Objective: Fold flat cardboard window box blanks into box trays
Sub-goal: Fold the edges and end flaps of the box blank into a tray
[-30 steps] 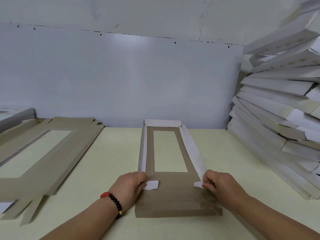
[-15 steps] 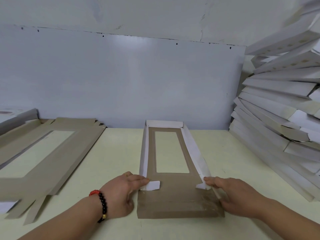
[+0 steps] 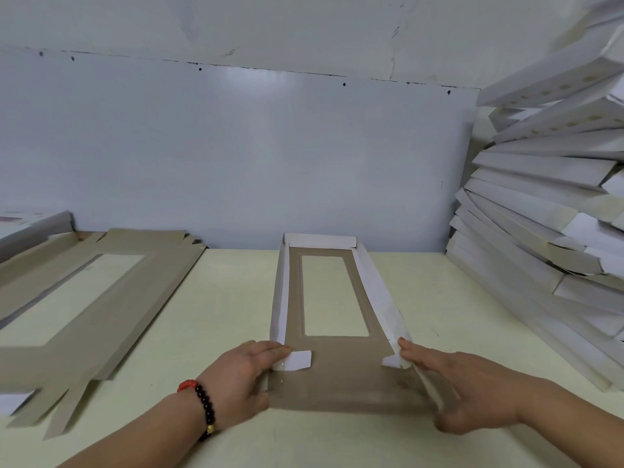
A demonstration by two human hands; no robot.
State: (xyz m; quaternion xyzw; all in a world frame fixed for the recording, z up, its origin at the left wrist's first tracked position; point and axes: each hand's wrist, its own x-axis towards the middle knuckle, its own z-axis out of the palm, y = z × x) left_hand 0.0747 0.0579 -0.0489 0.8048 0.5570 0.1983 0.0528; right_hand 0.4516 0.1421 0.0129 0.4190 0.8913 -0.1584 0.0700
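While the blank (image 3: 337, 383) lies flat in the middle of the tabletop (image 3: 219, 298), its far end and both long sides are folded up into white walls. Your left hand (image 3: 241, 376) presses straight fingers against the near end of the left wall, beside a small white tab. Your right hand (image 3: 469, 390) lies flat along the blank's right edge, fingertips touching the right wall's tab. Flat blanks (image 3: 84, 298) sit at left; folded trays (image 3: 547, 211) are stacked at right.

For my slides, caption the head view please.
Both hands, left and right, press the side walls of a half-folded window box blank.
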